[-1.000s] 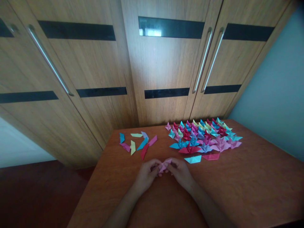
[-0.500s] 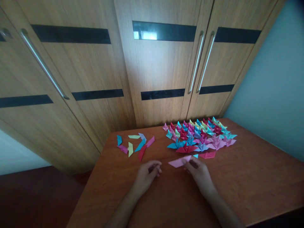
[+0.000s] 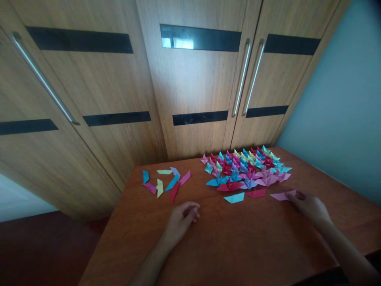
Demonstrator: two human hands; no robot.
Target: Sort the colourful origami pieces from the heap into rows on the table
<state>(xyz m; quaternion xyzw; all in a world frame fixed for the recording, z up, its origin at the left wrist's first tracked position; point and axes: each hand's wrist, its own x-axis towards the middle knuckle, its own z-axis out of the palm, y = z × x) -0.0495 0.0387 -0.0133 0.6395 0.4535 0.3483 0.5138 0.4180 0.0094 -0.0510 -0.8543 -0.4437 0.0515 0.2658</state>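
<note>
My right hand [image 3: 306, 204] pinches a pink folded paper piece [image 3: 282, 196] by its right end, at the right of the table. To the left of it lie a red folded paper piece [image 3: 256, 193] and a light blue folded paper piece [image 3: 234, 198], side by side. My left hand [image 3: 183, 218] rests near the table's middle with its fingers curled in and nothing visible in them. Just beyond it, a loose group of folded strips includes a red strip [image 3: 175, 192], a yellow strip [image 3: 160, 187] and a blue strip [image 3: 172, 182].
Rows of colourful origami cranes [image 3: 229, 186] stand at the back right of the wooden table [image 3: 226, 246]. Behind the table rises a wooden wardrobe [image 3: 196, 87] with metal handles. A pale blue wall [image 3: 339, 119] borders the right side.
My right hand has carried the pink paper piece to the right, uncovering the light blue piece. The left hand stays nearly in place. The view has shifted slightly.
</note>
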